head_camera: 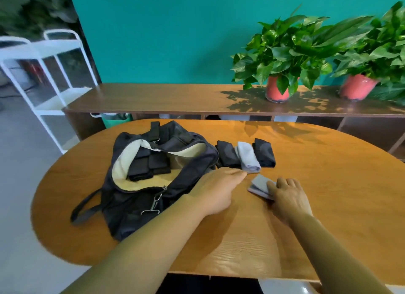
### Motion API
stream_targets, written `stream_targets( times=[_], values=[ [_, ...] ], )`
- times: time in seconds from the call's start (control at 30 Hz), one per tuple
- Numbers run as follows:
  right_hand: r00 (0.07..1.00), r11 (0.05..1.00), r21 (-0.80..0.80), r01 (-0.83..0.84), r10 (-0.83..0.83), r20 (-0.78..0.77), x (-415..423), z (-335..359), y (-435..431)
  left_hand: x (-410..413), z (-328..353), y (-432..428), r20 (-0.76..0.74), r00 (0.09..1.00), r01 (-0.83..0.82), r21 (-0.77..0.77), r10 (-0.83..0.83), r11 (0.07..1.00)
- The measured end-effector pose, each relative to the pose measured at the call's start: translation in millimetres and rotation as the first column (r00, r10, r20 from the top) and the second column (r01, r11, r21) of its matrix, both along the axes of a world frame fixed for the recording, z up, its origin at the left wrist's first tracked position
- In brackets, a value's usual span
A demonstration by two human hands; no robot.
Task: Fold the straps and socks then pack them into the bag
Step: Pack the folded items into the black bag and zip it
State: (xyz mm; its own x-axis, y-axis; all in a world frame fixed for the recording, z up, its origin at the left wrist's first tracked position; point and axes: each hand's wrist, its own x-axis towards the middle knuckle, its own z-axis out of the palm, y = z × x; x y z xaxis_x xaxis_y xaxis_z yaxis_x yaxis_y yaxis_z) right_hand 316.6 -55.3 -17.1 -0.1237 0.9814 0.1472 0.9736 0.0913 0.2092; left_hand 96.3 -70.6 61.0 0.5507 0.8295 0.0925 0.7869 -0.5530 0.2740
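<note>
Oval wooden table [328,195], teal wall [164,35], 2 plants [282,46] [377,37]; right hand [287,195] pinches grey sock [259,185], left hand [219,188] seemingly flat.

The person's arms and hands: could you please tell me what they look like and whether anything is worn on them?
Both arms are bare up to the frame edge: no sleeves show on the left forearm or the right forearm. The left hand and right hand wear no gloves, and no watch, bracelet or ring is visible, though slight blur softens fine detail.
</note>
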Motion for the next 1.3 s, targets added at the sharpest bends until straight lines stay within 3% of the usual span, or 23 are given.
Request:
stream_targets(
  times=[0.13, 0.23, 0.43, 0.63, 0.73, 0.83, 0.97, 1.13, 1.3],
  values=[
    [0.998, 0.996, -0.067, 0.064, -0.063, 0.015, -28, 11, -23, -65, 3, -2, 0.066, 0.991, -0.122, 0.072, 0.118, 0.99],
    [0.991, 0.989, -0.091, 0.115, -0.12, -0.059, -41, 10, -35, -125, 0, -5, 0.113, 0.965, -0.249, 0.101, 0.238, 0.963],
    [0.968, 0.986, -0.046, 0.158, -0.164, -0.192, -78, 32, -49, -210, -10, -15, 0.073, 0.859, -0.508, 0.236, 0.506, 0.829],
    [0.909, 0.957, 0.275, -0.092, 0.194, -0.369, -122, 72, -50, -220, -32, -5, -0.138, 0.926, -0.35, 0.032, 0.351, 0.936],
    [0.854, 0.895, 0.384, -0.226, 0.372, -0.364, -161, 92, -44, -222, -41, -1, -0.237, 0.911, -0.362, -0.064, 0.338, 0.93],
    [0.814, 0.827, 0.412, -0.384, 0.513, -0.272, -204, 89, -31, -227, -45, 0, -0.25, 0.913, -0.346, -0.061, 0.321, 0.936],
    [0.813, 0.811, 0.369, -0.454, 0.546, -0.201, -252, 70, -3, -230, -52, -4, -0.164, 0.928, -0.33, 0.051, 0.334, 0.943],
    [0.872, 0.89, 0.218, -0.4, 0.443, -0.207, -281, 41, 9, -244, -63, -10, -0.031, 0.923, -0.371, 0.184, 0.383, 0.91],
    [0.899, 0.915, 0.132, -0.382, 0.4, -0.176, -289, 39, 9, -260, -68, -9, 0.071, 0.944, -0.331, 0.201, 0.323, 0.922]
  ],
)
